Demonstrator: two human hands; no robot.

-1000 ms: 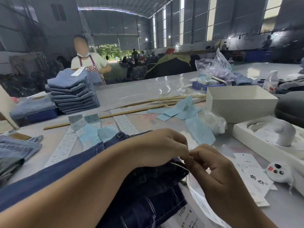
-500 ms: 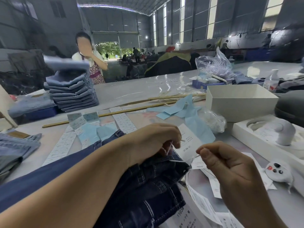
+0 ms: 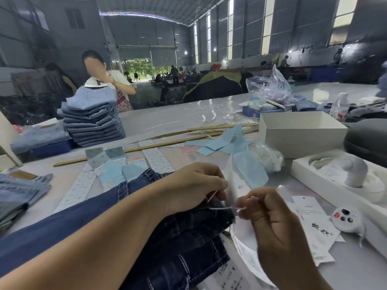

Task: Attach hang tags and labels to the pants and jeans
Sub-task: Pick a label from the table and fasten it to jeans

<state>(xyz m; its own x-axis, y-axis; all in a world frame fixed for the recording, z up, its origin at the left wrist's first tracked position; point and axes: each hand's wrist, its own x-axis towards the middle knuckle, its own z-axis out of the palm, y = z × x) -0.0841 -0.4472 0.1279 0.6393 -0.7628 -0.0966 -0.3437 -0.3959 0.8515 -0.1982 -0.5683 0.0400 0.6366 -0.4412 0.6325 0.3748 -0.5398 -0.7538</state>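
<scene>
String runs left to right between the two hands

String (image 3: 223,208) is the thing to watch: a thin white loop stretched nearly level, its long axis pointing from 9 o'clock to 3 o'clock across the gap between the hands. Left hand (image 3: 194,186) sits at the 9 o'clock end, fingers curled and pinching one strand against the dark jeans (image 3: 188,237) at their top edge; a second strand rises from that pinch toward 1 o'clock. Right hand (image 3: 270,212) holds the 3 o'clock end, thumb and forefinger closed on the string tip, the other fingers folded in. Both grips are tight pinches with nothing else in them, as far as I can see

Tag (image 3: 232,185) stands pale and blurred just behind the string, at 12 o'clock from the gap, so I judge it is already threaded on the loop, though the hole is not visible. Jeans lie under the left forearm and spread toward 6 o'clock. More tags (image 3: 316,225) lie on the table (image 3: 167,120) at 3 o'clock from the right hand, apart from it

Next move, I judge, turns on that level line: the right hand is nearer the free end and would draw it toward 3 o'clock or back through the loop, while the left anchors the cloth. A slack pinch at the left could let the strand slip out of the denim
</scene>
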